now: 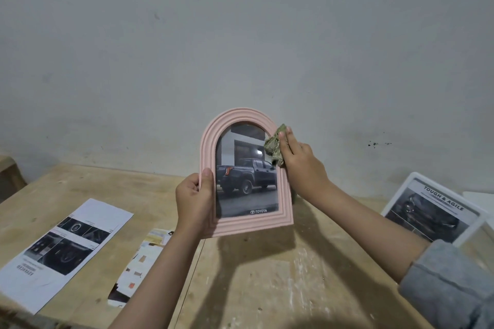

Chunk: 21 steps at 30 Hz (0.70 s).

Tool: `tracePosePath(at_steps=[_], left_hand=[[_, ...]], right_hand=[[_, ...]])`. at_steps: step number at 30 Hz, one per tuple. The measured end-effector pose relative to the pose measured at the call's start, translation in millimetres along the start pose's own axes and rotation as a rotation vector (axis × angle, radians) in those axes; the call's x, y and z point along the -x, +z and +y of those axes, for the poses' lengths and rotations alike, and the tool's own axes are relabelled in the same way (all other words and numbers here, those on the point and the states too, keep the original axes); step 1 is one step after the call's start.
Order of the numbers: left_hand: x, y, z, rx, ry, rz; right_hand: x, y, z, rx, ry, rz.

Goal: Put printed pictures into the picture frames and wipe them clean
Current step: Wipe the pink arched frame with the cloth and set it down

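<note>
The pink arched frame [247,172] is held up off the wooden surface [240,275], facing the camera, with a printed truck picture [247,176] already behind its glazing. The left hand [193,199] grips the frame's lower left edge, thumb on the front rim and fingers curled behind. The right hand [299,160] lies with straight fingers pressing a crumpled greenish cloth [273,147] against the upper right of the frame, where rim meets glazing.

The frame looks light and stiff — one hand carries it easily — but the clear front probably smudges and may crack if pressed hard, so an edge grip on the rim, clear of the picture, seems the sound place to hold. The cloth is soft and bunches, so it likely needs flat finger pressure to sweep evenly.

The frame stands nearly upright, its long axis running vertically, arch at the top and flat base down, tilted a little to the left.

A second white frame [433,211] with a print lies at the right, and a loose printed sheet [66,248] lies on the left — both well apart from the hands.
</note>
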<state>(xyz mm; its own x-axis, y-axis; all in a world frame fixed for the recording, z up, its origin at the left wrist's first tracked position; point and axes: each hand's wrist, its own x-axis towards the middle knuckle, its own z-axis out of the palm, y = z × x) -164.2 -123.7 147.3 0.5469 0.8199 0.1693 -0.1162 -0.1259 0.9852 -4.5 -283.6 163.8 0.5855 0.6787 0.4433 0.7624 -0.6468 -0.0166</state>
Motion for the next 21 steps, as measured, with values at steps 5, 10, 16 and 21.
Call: tracePosePath(at_steps=[5, 10, 16, 21], left_hand=[[4, 10, 6, 0.045, -0.017, 0.072], [-1, 13, 2, 0.103, -0.079, 0.119], [-6, 12, 9, 0.092, -0.062, 0.205], [-11, 4, 10, -0.061, -0.021, 0.236]], right_hand=[[15, 15, -10, -0.008, 0.074, -0.059], [30, 21, -23, -0.035, 0.109, -0.170], [48, 31, -31, -0.013, 0.121, -0.269], [64, 29, -31, -0.073, 0.124, -0.399]])
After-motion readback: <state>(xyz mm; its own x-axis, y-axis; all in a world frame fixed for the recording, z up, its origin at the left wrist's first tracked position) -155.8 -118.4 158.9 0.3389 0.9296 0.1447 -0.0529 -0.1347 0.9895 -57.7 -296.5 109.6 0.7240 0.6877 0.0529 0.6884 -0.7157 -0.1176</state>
